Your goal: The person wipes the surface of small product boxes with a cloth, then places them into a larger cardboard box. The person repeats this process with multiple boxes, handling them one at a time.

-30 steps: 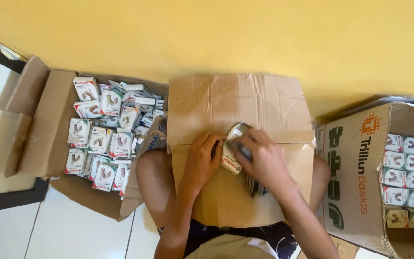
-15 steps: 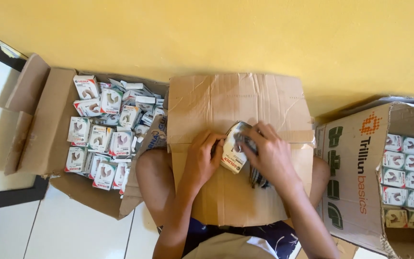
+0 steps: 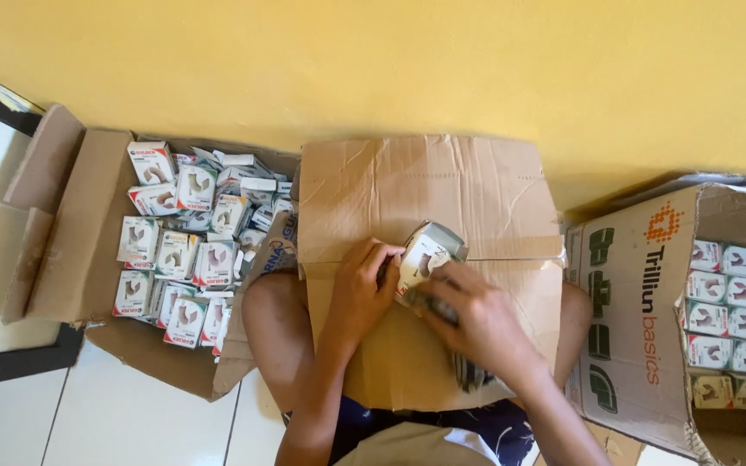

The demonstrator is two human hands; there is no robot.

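A small white carton (image 3: 425, 250) with a grey picture on it is held over a flat sheet of brown cardboard (image 3: 429, 190) that lies across my lap. My left hand (image 3: 363, 289) grips the carton's left side, fingers curled on its edge. My right hand (image 3: 477, 321) covers the carton's lower right part and presses on it. A dark grey object (image 3: 470, 373) shows just under my right wrist; what it is cannot be told.
An open cardboard box (image 3: 62, 224) on the left holds several loose white cartons (image 3: 185, 250). A taller printed box (image 3: 641, 302) on the right holds similar cartons in neat rows (image 3: 730, 324). A yellow wall (image 3: 390, 60) runs behind, white floor tiles (image 3: 10, 423) lie below.
The carton has been turned slightly between my hands and my right hand has slid down over its lower part. Both boxes stay where they were.
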